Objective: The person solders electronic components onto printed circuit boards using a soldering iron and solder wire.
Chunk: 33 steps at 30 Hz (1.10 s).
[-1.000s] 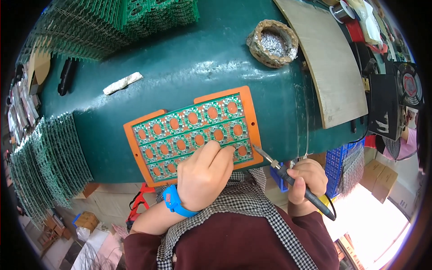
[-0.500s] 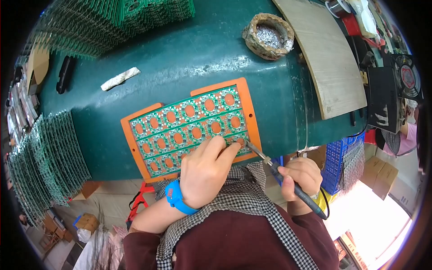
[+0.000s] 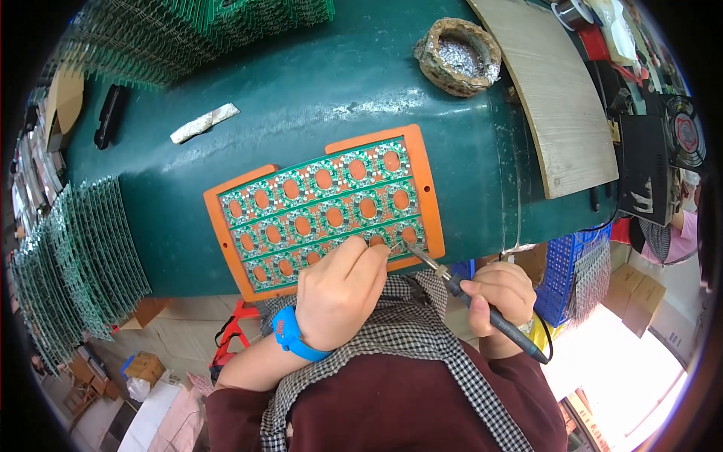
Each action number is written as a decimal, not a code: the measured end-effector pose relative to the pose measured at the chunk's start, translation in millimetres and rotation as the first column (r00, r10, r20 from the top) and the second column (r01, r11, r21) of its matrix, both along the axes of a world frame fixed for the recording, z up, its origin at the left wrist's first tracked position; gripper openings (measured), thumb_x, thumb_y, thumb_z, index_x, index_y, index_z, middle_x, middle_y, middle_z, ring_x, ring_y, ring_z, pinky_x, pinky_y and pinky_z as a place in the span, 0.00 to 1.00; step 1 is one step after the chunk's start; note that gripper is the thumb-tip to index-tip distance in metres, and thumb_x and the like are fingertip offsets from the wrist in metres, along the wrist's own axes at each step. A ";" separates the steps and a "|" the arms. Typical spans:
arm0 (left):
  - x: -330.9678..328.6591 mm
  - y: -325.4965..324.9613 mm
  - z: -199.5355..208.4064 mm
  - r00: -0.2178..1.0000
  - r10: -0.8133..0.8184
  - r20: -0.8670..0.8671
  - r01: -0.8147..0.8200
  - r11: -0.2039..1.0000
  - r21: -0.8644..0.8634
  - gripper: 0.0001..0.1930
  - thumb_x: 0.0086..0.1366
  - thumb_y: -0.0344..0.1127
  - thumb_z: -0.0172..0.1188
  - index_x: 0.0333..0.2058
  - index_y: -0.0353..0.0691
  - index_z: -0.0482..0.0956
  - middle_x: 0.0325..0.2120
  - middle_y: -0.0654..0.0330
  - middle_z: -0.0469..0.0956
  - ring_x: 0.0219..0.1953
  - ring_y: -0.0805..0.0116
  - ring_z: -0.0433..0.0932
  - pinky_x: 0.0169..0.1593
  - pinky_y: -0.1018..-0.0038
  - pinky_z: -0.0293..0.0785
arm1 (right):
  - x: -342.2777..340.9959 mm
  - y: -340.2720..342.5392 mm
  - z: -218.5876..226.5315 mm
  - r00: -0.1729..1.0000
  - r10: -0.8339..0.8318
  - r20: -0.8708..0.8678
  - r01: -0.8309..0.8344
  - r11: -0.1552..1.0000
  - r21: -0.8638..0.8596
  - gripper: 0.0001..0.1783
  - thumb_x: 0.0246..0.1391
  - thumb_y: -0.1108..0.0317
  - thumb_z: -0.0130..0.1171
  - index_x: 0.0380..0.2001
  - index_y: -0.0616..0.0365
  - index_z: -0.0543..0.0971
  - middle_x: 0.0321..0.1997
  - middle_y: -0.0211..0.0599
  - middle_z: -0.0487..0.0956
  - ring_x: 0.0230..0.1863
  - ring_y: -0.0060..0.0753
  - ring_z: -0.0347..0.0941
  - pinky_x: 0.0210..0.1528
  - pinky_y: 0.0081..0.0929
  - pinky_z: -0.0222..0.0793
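An orange frame lies on the green table and holds a green circuit board panel, with several round-holed units in rows. My right hand is wrapped round the dark handle of a soldering iron. The iron's metal tip reaches a unit at the panel's near right corner. Just left of that tip, my left hand is closed in a pinch over the near row, its fingertips close to the board. What it pinches is too small to make out. A blue band circles my left wrist.
A crusty round pot with silvery contents stands at the far right, beside a wooden board. Stacked green circuit boards stand at the left and far left. A white strip and a black object lie near them.
The fingers of my left hand have drawn back slightly left, uncovering more of the corner unit. The iron's tip has shifted slightly left and down. The whole view has shifted a little.
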<state>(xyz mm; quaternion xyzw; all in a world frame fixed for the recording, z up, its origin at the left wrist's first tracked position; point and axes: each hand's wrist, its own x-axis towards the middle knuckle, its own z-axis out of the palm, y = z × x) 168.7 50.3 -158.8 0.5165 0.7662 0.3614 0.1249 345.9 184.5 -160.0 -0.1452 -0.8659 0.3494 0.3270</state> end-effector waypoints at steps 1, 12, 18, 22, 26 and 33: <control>-0.3 0.3 -1.1 1.000 -0.005 0.004 0.005 1.000 0.016 0.09 0.50 0.20 0.65 0.31 0.35 0.79 0.21 0.60 0.70 0.19 0.66 0.72 0.21 0.73 0.66 | 0.8 -0.4 -0.4 1.000 -0.001 0.002 0.001 1.000 0.012 0.04 0.37 0.73 0.59 0.23 0.58 0.79 0.17 0.32 0.75 0.17 0.31 0.72 0.22 0.25 0.70; 0.8 -1.8 0.5 1.000 0.016 0.007 -0.016 1.000 -0.023 0.08 0.50 0.21 0.65 0.32 0.36 0.80 0.21 0.61 0.70 0.18 0.67 0.72 0.20 0.72 0.66 | 2.9 -1.6 -2.6 1.000 0.004 -0.002 -0.004 1.000 -0.004 0.03 0.39 0.72 0.58 0.22 0.58 0.79 0.17 0.32 0.75 0.17 0.31 0.72 0.22 0.25 0.70; -3.5 -1.2 5.4 0.999 -0.050 -0.018 0.049 0.999 -0.016 0.09 0.49 0.21 0.65 0.31 0.37 0.79 0.20 0.61 0.70 0.18 0.66 0.72 0.20 0.72 0.66 | 1.0 0.3 -1.3 1.000 0.010 -0.015 -0.010 1.000 -0.004 0.04 0.40 0.72 0.58 0.21 0.59 0.79 0.16 0.33 0.74 0.16 0.31 0.71 0.20 0.25 0.68; -11.1 4.0 9.4 0.991 0.045 -0.129 -0.047 0.999 -0.017 0.08 0.48 0.23 0.64 0.29 0.38 0.78 0.21 0.61 0.68 0.20 0.68 0.73 0.20 0.73 0.67 | -0.7 5.2 -0.3 0.995 -0.064 -0.072 0.060 0.997 -0.055 0.04 0.40 0.72 0.58 0.22 0.61 0.79 0.16 0.35 0.74 0.15 0.32 0.71 0.18 0.26 0.68; -15.2 13.2 6.4 0.991 0.059 -0.123 -0.050 0.996 0.078 0.08 0.46 0.22 0.66 0.27 0.38 0.77 0.19 0.61 0.70 0.17 0.67 0.71 0.18 0.73 0.65 | -12.4 13.8 1.0 0.998 -0.025 -0.053 0.023 0.999 -0.041 0.05 0.40 0.72 0.57 0.22 0.61 0.78 0.16 0.35 0.74 0.14 0.32 0.71 0.18 0.25 0.68; -10.9 5.8 7.7 0.996 -0.047 -0.073 0.047 0.999 0.000 0.08 0.46 0.22 0.65 0.27 0.38 0.77 0.20 0.61 0.69 0.18 0.65 0.72 0.20 0.72 0.66 | -7.5 14.9 -4.0 0.995 0.062 -0.076 -0.068 0.994 -0.084 0.04 0.35 0.74 0.57 0.20 0.60 0.78 0.14 0.33 0.72 0.13 0.31 0.69 0.17 0.24 0.66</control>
